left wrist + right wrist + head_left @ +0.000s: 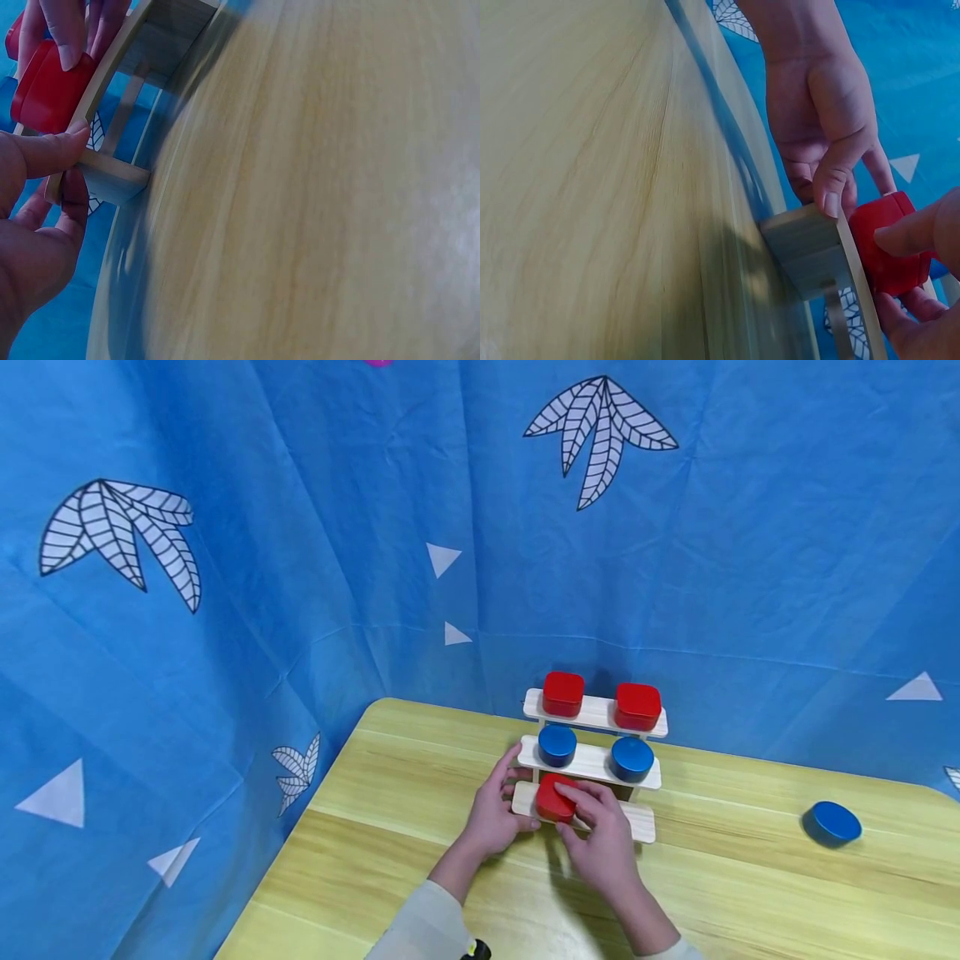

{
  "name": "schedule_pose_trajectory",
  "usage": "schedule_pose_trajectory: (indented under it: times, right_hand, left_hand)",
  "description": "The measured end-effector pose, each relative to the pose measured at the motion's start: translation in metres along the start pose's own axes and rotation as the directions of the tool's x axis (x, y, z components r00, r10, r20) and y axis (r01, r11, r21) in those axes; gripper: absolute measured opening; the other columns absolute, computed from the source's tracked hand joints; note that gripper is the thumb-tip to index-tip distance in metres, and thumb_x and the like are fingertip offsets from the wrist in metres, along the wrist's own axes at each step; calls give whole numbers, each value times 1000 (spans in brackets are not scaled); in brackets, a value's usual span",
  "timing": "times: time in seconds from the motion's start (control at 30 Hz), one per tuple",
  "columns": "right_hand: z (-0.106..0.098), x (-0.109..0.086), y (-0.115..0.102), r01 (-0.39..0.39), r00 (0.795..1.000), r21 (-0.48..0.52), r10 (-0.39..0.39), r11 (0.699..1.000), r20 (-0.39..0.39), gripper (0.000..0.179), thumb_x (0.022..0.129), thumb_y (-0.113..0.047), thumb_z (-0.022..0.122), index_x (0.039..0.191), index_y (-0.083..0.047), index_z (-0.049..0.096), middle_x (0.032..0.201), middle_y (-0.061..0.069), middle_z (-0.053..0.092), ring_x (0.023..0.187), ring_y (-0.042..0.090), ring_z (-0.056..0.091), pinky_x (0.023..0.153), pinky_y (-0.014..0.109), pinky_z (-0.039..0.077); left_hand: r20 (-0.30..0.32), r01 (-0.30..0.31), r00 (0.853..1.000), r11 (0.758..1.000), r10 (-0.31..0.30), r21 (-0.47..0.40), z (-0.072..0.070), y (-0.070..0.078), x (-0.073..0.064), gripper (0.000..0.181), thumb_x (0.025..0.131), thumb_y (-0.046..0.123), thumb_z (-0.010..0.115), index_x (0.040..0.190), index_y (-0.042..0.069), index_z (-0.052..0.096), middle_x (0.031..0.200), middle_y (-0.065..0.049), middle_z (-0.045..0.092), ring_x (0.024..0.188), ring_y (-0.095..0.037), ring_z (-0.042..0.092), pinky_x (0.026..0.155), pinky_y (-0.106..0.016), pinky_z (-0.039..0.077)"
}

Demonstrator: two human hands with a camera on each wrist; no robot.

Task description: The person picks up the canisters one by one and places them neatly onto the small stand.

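A small three-tier wooden stand (640, 823) stands near the table's back edge. My left hand (491, 817) holds the left end of its lowest tier, the thumb at the front edge and fingers curled beneath it in the left wrist view. With thumb and fingers my right hand (607, 846) pinches a red rounded-square box (551, 800) at the left part of that tier. On the middle tier sit two blue round boxes, one left (557, 744) and one right (632, 758). Two more red boxes, left (562, 694) and right (638, 706), occupy the top tier.
Off to the right, another blue round box (832, 824) lies on the wooden table (360, 835). A blue patterned curtain (390, 527) hangs close behind the table and along its left side.
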State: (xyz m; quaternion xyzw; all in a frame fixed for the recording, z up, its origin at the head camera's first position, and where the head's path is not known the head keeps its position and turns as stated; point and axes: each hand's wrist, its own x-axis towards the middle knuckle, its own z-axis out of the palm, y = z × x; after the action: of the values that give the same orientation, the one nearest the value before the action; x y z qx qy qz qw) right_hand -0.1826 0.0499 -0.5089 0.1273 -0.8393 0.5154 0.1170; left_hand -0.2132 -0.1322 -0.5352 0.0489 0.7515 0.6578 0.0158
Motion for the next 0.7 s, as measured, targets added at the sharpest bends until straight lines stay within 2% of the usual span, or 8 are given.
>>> schedule_pose_trajectory:
  times: [0.53,0.7]
  right_hand:
    - [5,2,-2,-38,999,20,37,999,28,58,72,16,80,123,-11,73,127,14,53,113,36,58,86,44,54]
    - [6,3,-2,-43,999,22,42,999,33,59,72,16,80,124,-12,73,129,14,54,114,36,57,86,45,54]
  left_hand:
    - [0,22,1000,999,-22,35,0,3,1,126,65,-23,80,151,53,30,128,4,56,108,-23,58,81,-33,57]
    - [2,16,1000,1000,-16,26,0,2,1,123,66,-23,80,152,49,31,129,1,55,109,-24,58,82,-34,57]
